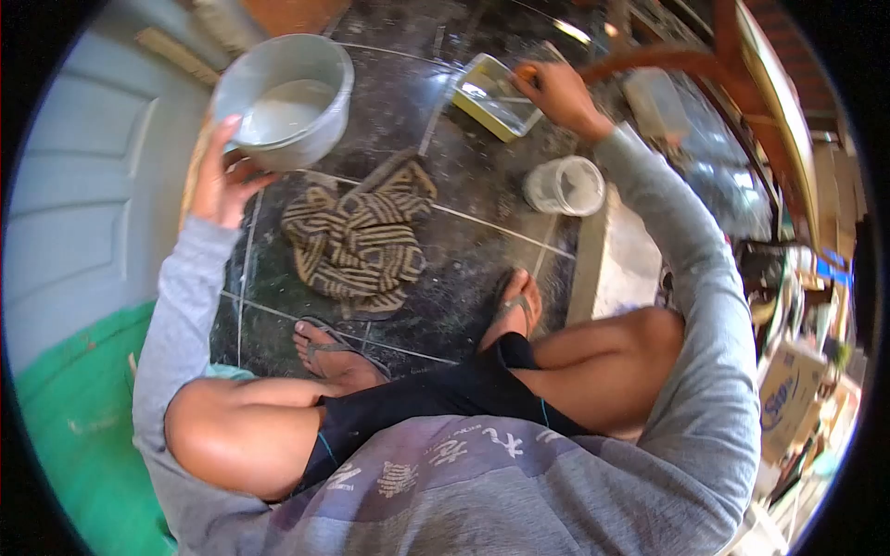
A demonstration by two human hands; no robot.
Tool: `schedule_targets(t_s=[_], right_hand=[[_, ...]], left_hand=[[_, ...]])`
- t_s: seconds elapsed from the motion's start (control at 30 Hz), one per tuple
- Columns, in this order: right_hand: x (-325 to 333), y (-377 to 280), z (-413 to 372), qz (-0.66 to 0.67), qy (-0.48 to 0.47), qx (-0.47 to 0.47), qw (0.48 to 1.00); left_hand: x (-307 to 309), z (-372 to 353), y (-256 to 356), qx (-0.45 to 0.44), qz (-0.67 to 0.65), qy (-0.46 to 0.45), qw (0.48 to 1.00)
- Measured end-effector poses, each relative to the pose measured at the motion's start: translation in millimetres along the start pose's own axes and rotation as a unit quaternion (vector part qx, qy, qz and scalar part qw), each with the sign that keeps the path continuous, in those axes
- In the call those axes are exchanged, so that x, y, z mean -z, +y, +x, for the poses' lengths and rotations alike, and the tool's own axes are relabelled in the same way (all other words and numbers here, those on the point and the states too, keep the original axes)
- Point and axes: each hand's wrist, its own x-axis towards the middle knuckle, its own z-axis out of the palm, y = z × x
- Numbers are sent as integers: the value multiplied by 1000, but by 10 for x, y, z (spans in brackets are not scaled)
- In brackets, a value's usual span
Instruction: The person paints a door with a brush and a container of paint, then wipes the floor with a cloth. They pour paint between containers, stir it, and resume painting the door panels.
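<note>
My left hand (225, 181) grips the rim and side of a clear round plastic tub (320, 139), thumb on the near edge and fingers beneath. The tub is raised and tilted, with whitish contents low inside. My right hand (561, 97) is closed over the right end of a yellow rectangular tray (482, 116) on the floor. Thin, light-coloured items lie in that tray, too small to name. Whatever the right fingers pinch is hidden. Below the tray stands a clear round jar (565, 185) with whitish residue. A crumpled brown-and-black patterned cloth (357, 241) lies between the tub and my feet.
Dark floor tiles (482, 236) with pale joints spread before me. A blue-and-green door (83, 204) borders the left. At right are a pale block (616, 264), a wooden chair-like frame (742, 69), plastic-wrapped items (732, 176) and a cardboard box (790, 394).
</note>
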Motion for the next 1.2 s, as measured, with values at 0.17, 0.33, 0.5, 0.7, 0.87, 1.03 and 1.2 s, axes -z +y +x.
schedule_targets(t_s=[0.17, 0.33, 0.5, 0.7, 0.87, 1.03, 1.2], right_hand=[[656, 307, -140, 173, 18, -223, 959], [1160, 686, -1200, 319, 164, -319, 877], [1351, 853, -2653, 242, 138, -485, 829], [775, 1158, -3438, 103, 204, -511, 829], [1151, 969, -3244, -171, 62, -403, 897], [756, 344, -2754, -41, 62, -209, 975], [920, 888, -3090, 173, 138, -447, 867]], left_hand=[[164, 131, -49, 33, 23, -20, 999], [123, 268, -81, 55, 17, -69, 996], [44, 425, -126, 59, -1, -68, 996], [65, 566, -147, 63, -4, -88, 994], [80, 524, -111, 68, -9, -78, 995], [67, 582, -83, 50, 18, -58, 997], [58, 537, -92, 68, 9, -69, 995]])
